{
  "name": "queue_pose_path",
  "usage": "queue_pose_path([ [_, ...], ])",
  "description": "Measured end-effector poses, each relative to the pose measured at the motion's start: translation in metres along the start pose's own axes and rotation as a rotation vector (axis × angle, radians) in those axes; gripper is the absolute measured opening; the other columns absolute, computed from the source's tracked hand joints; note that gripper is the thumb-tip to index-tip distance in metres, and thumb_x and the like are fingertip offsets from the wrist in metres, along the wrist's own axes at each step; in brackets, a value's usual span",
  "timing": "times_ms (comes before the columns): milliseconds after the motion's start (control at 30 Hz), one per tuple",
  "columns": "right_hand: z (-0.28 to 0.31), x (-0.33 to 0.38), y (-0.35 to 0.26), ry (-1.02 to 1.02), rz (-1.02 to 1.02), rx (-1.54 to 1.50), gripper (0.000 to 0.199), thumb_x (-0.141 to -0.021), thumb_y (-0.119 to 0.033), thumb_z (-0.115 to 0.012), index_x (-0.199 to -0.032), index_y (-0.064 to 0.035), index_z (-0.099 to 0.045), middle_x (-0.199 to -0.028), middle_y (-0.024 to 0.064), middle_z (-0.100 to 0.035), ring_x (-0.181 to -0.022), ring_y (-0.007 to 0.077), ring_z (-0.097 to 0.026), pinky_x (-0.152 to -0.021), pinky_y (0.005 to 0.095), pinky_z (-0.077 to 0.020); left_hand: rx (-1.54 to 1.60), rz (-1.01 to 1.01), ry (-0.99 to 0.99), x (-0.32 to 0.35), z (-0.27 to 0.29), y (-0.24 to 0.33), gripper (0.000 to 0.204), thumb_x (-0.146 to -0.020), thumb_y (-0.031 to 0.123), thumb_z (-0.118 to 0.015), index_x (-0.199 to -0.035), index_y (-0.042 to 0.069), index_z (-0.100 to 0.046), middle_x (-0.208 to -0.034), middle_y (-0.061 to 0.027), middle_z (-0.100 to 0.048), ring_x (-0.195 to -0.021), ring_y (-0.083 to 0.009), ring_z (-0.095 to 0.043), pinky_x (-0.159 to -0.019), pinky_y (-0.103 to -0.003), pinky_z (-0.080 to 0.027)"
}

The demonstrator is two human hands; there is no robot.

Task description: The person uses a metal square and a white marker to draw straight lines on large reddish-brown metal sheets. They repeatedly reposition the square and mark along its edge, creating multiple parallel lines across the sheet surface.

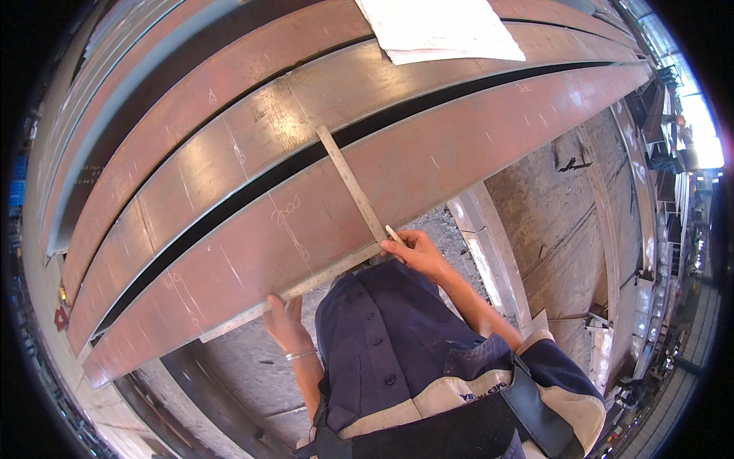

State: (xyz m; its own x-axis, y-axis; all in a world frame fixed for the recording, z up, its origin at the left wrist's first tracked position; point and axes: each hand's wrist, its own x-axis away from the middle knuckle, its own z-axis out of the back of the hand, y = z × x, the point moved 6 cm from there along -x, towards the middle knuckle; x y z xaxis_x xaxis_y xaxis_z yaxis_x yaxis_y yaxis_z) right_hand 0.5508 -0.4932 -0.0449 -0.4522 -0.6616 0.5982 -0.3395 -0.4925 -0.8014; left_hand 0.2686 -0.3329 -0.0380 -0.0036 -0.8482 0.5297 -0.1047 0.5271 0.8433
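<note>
A metal carpenter's square (351, 183) lies against the nearest reddish-brown steel beam (436, 130). One leg crosses the beam's face and its tip reaches over the dark gap; the other runs left along the near edge. At the square's corner my right hand (419, 252) is closed, pinching a thin white marking stick (394, 235) whose tip points up and away. My left hand (287, 325) has its fingers and thumb on the leg along the near edge, partly hidden and slightly blurred. Pale chalk lines and figures mark the beam beside the square.
Beyond a dark gap lies a second, shinier beam (267, 115), with more beams stacked behind it. White paper sheets (451, 34) rest on the far beams. Steel supports (489, 252) stand below on the right, above a grey, dirty floor (535, 206).
</note>
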Motion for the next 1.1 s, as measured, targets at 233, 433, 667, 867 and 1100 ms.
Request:
queue_pose_path([
  [233,0.014,0.018,-0.057,0.166,0.109,0.537,0.040,-0.094,-0.035,-0.064,-0.094,0.0049,-0.063,-0.079,0.0235,-0.065,-0.078,0.0403,-0.065,-0.068,0.0468,-0.0482,0.035,0.030,0.059,-0.004,0.008,-0.008,0.054,-0.095,0.036,-0.070,-0.125,-0.004,-0.051,-0.118,-0.0150,-0.061,-0.102,-0.0305,-0.067,-0.089,-0.039,-0.060],
  [433,0.009,0.009,-0.114,0.379,0.385,0.717,0.021,-0.094,-0.015,-0.054,-0.098,0.0050,-0.050,-0.086,0.0309,-0.064,-0.084,0.0512,-0.061,-0.071,0.0569,-0.0467,0.029,0.023,0.057,-0.007,0.009,-0.012,0.055,-0.098,0.033,-0.065,-0.129,-0.008,-0.044,-0.117,-0.0148,-0.052,-0.105,-0.0355,-0.063,-0.086,-0.041,-0.060],
  [667,-0.022,-0.031,-0.133,0.431,0.459,0.831,0.019,-0.093,-0.012,-0.055,-0.106,0.0012,-0.053,-0.079,0.0275,-0.064,-0.077,0.0491,-0.062,-0.069,0.0564,-0.0474,0.049,0.030,0.049,-0.007,0.009,-0.012,0.051,-0.099,0.030,-0.064,-0.128,-0.007,-0.045,-0.114,-0.0142,-0.053,-0.099,-0.0341,-0.065,-0.082,-0.040,-0.062],
  [867,-0.036,-0.044,-0.142,0.436,0.580,0.879,0.016,-0.088,-0.008,-0.059,-0.101,0.0010,-0.053,-0.072,0.0241,-0.064,-0.070,0.0467,-0.064,-0.063,0.0562,-0.0506,0.068,0.053,0.085,-0.006,0.009,-0.011,0.048,-0.099,0.026,-0.064,-0.129,-0.007,-0.044,-0.115,-0.0149,-0.053,-0.094,-0.0339,-0.067,-0.080,-0.040,-0.063],
  [1100,-0.035,-0.046,-0.151,0.431,0.578,0.857,0.017,-0.089,-0.010,-0.057,-0.102,0.0008,-0.059,-0.078,0.0257,-0.065,-0.076,0.0491,-0.062,-0.068,0.0560,-0.0482,0.089,0.031,0.077,-0.003,0.006,-0.011,0.051,-0.099,0.025,-0.063,-0.133,-0.007,-0.042,-0.122,-0.0184,-0.054,-0.101,-0.0350,-0.066,-0.083,-0.041,-0.063],
])
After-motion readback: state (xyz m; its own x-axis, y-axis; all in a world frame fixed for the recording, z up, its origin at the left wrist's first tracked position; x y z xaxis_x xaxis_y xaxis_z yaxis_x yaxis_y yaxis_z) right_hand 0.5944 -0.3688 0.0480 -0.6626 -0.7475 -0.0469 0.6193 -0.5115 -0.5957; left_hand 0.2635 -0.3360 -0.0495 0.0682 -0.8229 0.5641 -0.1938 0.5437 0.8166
